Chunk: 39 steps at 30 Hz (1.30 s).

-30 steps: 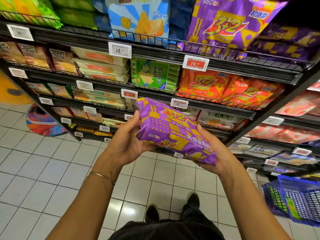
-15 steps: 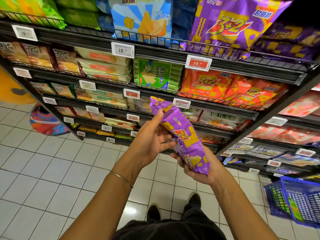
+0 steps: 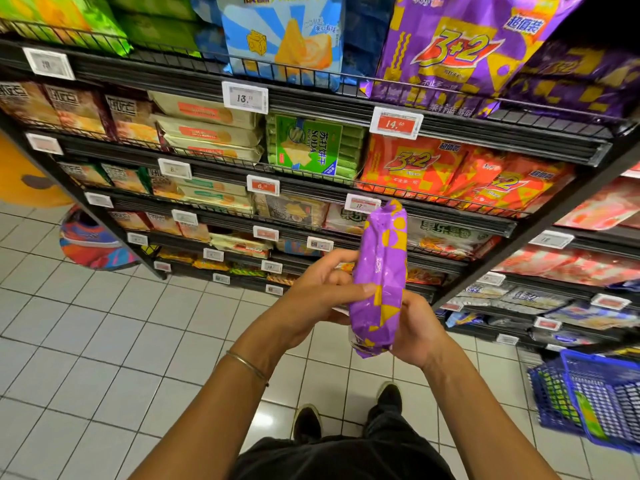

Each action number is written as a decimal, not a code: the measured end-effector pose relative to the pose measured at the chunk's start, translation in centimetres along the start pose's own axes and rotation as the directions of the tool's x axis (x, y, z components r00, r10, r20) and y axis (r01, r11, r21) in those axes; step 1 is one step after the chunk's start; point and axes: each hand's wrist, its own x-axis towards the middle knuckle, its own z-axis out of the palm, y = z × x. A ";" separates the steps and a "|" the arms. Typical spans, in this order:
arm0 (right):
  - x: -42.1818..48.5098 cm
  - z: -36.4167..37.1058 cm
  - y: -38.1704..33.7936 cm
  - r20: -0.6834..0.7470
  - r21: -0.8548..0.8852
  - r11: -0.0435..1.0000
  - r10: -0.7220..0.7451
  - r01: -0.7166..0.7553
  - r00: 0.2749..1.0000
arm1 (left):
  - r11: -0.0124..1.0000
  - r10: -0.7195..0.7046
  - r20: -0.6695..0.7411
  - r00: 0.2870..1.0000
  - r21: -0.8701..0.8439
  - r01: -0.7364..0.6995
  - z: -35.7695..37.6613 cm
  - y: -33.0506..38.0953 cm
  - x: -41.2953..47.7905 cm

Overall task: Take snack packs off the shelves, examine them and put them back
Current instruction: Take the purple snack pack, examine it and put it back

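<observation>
Since earlier we turned the purple pack (image 3: 381,271) edge-on before the shelves (image 3: 311,98) for inspection: left hand (image 3: 311,299) pinches it, right hand (image 3: 419,334) apparently cups its base.

Both arms were stretched forward, forearms converging. Left hand (image 3: 318,303) pinched the pack (image 3: 381,265) mid-length, thumb on the near face. Right hand (image 3: 417,329) cupped its lower end, fingers curled.

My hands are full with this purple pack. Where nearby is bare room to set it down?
The shelves are crowded, packs filling every row in view. Free: the tiled floor between the shelf foot, the round floor sticker and your shoes. The blue basket at right already holds goods.
</observation>
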 end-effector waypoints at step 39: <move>-4.6 2.9 -4.6 0.017 -0.608 0.681 -0.502 0.408 0.864 | 0.776 -0.482 -0.037 0.876 -0.481 0.407 -4.9 -5.5 1.5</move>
